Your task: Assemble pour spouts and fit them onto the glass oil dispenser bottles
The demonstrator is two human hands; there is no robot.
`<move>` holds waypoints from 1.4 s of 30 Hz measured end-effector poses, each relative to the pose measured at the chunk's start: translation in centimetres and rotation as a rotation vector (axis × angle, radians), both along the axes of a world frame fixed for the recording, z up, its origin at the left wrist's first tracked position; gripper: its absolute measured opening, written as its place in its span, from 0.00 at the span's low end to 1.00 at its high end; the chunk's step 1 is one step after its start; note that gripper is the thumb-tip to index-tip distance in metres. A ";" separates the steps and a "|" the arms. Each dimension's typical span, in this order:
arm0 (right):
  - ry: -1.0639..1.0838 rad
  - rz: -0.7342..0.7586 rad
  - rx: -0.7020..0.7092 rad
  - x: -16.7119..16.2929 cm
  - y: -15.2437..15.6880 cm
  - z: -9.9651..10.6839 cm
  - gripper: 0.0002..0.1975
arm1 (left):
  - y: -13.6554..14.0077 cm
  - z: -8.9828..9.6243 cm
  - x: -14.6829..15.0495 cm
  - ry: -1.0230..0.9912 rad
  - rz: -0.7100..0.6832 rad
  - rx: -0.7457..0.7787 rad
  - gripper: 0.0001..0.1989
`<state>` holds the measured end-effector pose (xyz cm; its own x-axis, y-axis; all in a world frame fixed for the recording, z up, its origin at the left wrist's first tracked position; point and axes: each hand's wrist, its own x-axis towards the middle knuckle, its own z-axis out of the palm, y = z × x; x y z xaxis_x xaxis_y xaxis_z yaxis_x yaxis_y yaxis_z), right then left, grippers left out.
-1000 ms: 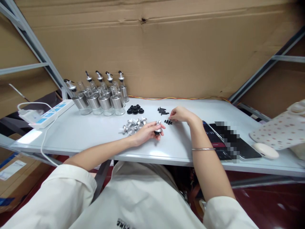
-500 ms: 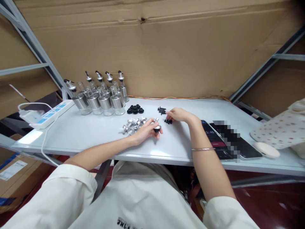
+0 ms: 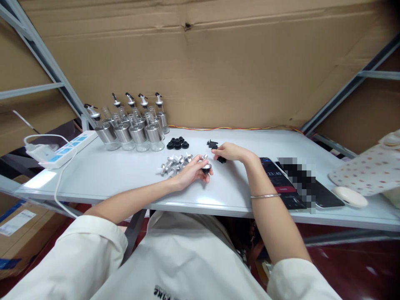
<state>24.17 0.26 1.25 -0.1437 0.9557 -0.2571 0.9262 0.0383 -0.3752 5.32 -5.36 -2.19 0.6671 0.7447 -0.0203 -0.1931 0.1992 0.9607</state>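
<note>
My left hand (image 3: pixel 193 170) is closed around a silver pourer spout (image 3: pixel 206 166) with a black stopper at its base, a little above the table. Beside that hand lies a pile of silver pourer spouts (image 3: pixel 173 165). My right hand (image 3: pixel 229 151) reaches down among small black parts, its thumb and fingers pinched together. Whatever lies between those fingertips is too small to make out. Thin black flip levers (image 3: pixel 211 143) lie just beyond the fingertips, and small black caps (image 3: pixel 221 159) are partly hidden under the hand. Black rubber stoppers (image 3: pixel 177 143) form a group behind the silver pile.
Several glass bottles with steel sleeves (image 3: pixel 137 135) stand at the back left, some topped with pourers. A white power strip (image 3: pixel 70 150) with a cable lies at the left. Phones (image 3: pixel 283 185), a cream oval case (image 3: pixel 350 196) and a dotted pouch (image 3: pixel 368 166) occupy the right.
My right hand has shifted slightly left, its fingertips now between the levers and the small caps. My left hand keeps its hold on the pourer spout, almost unmoved.
</note>
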 end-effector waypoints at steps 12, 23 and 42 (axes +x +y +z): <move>0.131 -0.092 -0.025 0.5 0.2 -0.4 0.25 | -0.1 0.0 0.0 0.006 0.001 0.009 0.17; 0.184 -0.151 -0.092 0.7 -0.2 -0.2 0.21 | 0.0 -0.1 0.0 0.013 0.000 0.008 0.18; 0.223 -0.015 -0.088 0.5 0.2 -1.0 0.12 | -0.1 0.0 0.0 0.017 -0.001 0.015 0.19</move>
